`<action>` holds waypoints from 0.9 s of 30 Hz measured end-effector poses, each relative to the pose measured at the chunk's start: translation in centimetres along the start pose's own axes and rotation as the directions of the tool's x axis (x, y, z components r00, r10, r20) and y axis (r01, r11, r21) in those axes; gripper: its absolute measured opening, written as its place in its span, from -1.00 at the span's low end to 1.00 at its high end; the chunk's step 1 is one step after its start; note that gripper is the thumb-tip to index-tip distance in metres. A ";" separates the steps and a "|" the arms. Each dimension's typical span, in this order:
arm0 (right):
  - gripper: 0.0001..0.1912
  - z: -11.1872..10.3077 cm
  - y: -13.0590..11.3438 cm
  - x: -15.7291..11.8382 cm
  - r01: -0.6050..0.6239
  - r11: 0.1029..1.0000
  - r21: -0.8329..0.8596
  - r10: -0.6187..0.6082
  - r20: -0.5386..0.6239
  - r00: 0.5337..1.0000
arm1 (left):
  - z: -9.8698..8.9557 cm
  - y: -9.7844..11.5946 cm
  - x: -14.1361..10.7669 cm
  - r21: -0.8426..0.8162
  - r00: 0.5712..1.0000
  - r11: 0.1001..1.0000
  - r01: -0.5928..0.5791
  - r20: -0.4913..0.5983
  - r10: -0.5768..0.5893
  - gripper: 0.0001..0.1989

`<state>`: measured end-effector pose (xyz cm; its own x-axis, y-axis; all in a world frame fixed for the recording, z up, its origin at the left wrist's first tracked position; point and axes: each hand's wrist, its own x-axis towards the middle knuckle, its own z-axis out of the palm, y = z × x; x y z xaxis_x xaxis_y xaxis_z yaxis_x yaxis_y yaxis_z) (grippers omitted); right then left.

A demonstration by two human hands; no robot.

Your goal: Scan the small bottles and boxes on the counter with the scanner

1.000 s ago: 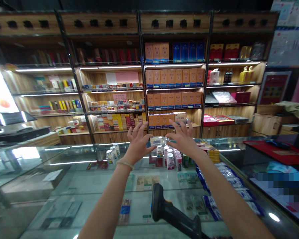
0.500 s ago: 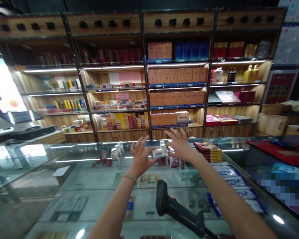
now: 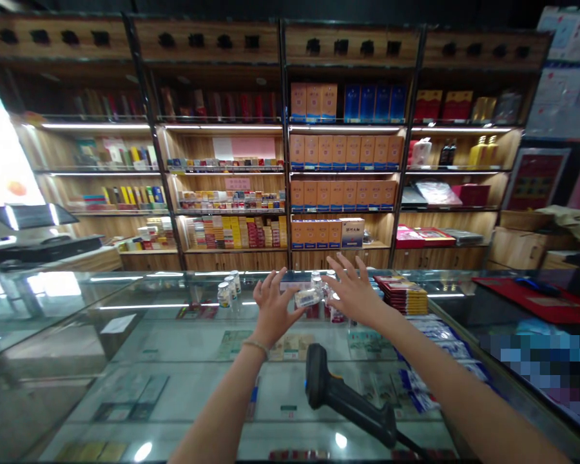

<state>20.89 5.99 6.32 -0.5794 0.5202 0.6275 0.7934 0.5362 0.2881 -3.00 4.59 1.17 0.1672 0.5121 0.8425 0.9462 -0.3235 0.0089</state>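
Just above the glass counter [image 3: 193,361], my left hand [image 3: 273,309] holds a small white bottle [image 3: 308,297] on its side between thumb and fingers, with the barcode label facing me. My right hand [image 3: 355,293] is close by on the right, fingers spread apart and nothing visibly gripped. Behind and below its fingers stand several similar small bottles [image 3: 316,278], partly hidden by the hand. Further left, a short row of white-capped bottles [image 3: 223,295] stands upright on the glass. A black barcode scanner [image 3: 341,396] lies nearer to me, between my forearms.
Right of my right hand are a stack of red and yellow packs [image 3: 401,295] and several blue-white packets [image 3: 439,341]. A red mat [image 3: 522,299] lies at the far right. Lit shelves [image 3: 285,171] with boxed goods line the back wall.
The view has shifted slightly. The bottle in my left hand has tilted a little, and my right hand has stayed spread near the standing bottles.
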 end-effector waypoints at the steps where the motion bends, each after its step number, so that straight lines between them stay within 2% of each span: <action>1: -0.41 -0.5 -0.5 -0.6 -0.030 1.000 0.003 0.030 -0.003 1.000 | 0.1 -0.1 -0.1 -0.005 1.000 1.000 0.001 -0.003 -0.001 -0.57; 4: -0.40 -2.0 -2.1 -2.6 -0.094 0.995 0.042 0.093 0.028 0.995 | 0.4 -0.2 -0.2 -0.014 1.000 1.000 -0.004 -0.008 0.004 -0.58; 6: -0.42 -3.0 -3.3 -4.0 -0.129 0.988 0.083 0.122 0.086 0.989 | 0.4 -0.2 -0.3 -0.016 1.000 1.000 -0.007 -0.008 0.006 -0.59; 9: -0.35 -4.6 -5.1 -5.8 -0.164 0.976 0.145 0.133 0.202 0.970 | 0.4 -0.2 -0.2 -0.021 1.000 1.000 -0.002 -0.014 0.002 -0.59; 12: -0.27 -5.8 -6.9 -7.5 -0.208 0.956 0.207 0.130 0.337 0.932 | 0.3 0.0 -0.1 -0.028 1.000 1.000 0.001 -0.014 -0.002 -0.59; 15: -0.20 -5.9 -8.8 -9.1 -0.266 0.939 0.220 0.148 0.438 0.887 | 0.2 0.1 -0.1 -0.028 1.000 1.000 -0.003 -0.001 0.003 -0.59; 18: -0.16 -4.4 -10.3 -10.7 -0.294 0.937 0.187 0.198 0.407 0.892 | 0.1 0.2 -0.2 -0.030 1.000 1.000 -0.002 0.005 0.002 -0.60; 22: -0.30 -1.9 -11.4 -12.1 -0.321 0.933 0.163 0.266 0.287 0.920 | 0.0 0.2 -0.2 -0.035 1.000 0.999 0.005 0.009 -0.004 -0.61; 27: -0.45 -1.1 -11.7 -12.6 -0.307 0.933 0.186 0.257 0.252 0.933 | 0.2 0.1 -0.3 -0.030 1.000 0.999 0.010 0.006 -0.010 -0.61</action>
<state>19.14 -7.53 -4.18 -0.3837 0.7907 0.4771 0.8839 0.4640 -0.0582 -2.92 4.53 0.84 0.1596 0.5198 0.8392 0.9389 -0.3425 0.0336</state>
